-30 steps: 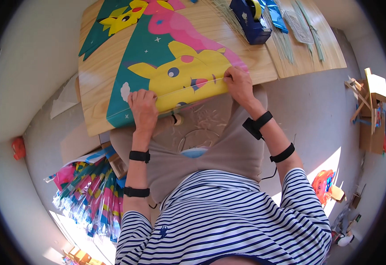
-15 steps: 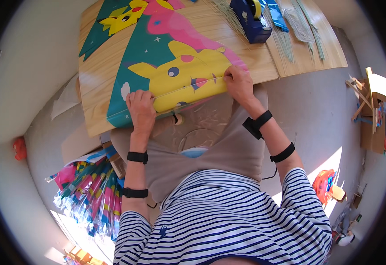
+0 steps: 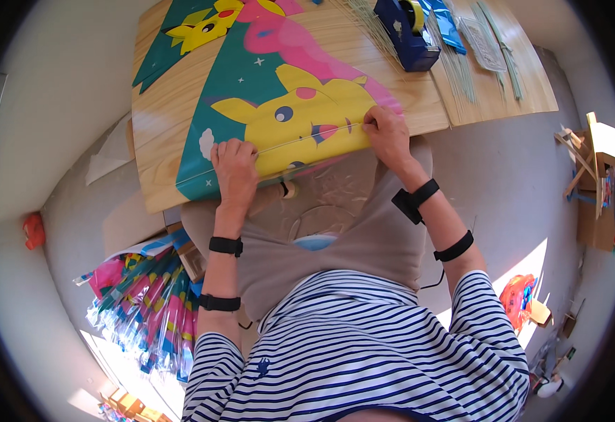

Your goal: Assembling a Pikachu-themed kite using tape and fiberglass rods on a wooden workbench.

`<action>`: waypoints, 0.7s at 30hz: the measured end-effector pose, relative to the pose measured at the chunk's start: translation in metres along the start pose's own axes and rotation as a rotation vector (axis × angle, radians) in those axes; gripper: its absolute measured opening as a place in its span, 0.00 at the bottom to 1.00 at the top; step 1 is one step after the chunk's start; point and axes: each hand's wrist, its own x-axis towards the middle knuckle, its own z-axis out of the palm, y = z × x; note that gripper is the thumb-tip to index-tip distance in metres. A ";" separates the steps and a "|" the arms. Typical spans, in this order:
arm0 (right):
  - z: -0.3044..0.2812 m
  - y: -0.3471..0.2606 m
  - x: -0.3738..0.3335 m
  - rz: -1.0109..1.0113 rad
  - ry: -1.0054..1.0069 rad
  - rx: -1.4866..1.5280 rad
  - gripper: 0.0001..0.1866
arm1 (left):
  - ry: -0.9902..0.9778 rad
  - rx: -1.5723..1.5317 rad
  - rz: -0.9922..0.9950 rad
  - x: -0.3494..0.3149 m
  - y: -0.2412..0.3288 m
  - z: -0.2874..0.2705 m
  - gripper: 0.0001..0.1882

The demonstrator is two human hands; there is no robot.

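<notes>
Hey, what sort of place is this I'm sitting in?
Probably a small craft workshop, though I can't be certain: a printed sheet is spread over a wooden table, with a tape dispenser and thin sticks also on it.

Two hands (image 3: 235,169) on one printed sheet (image 3: 286,130); four black straps (image 3: 453,246); one shirt (image 3: 385,330); one tape dispenser (image 3: 407,50) with one roll (image 3: 414,15); one clear tray (image 3: 482,43). The sticks (image 3: 457,77) and bundled packets (image 3: 145,309) overlap too much to count.
</notes>
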 end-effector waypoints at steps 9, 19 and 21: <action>0.000 -0.015 0.006 -0.124 -0.045 -0.136 0.06 | 0.007 -0.027 0.008 0.000 0.002 -0.001 0.03; 0.003 -0.013 0.007 -0.349 -0.040 -0.270 0.05 | -0.001 -0.032 -0.011 -0.001 0.002 0.000 0.04; 0.003 -0.014 0.007 -0.374 -0.045 -0.285 0.05 | -0.005 -0.029 -0.013 0.000 0.002 0.000 0.04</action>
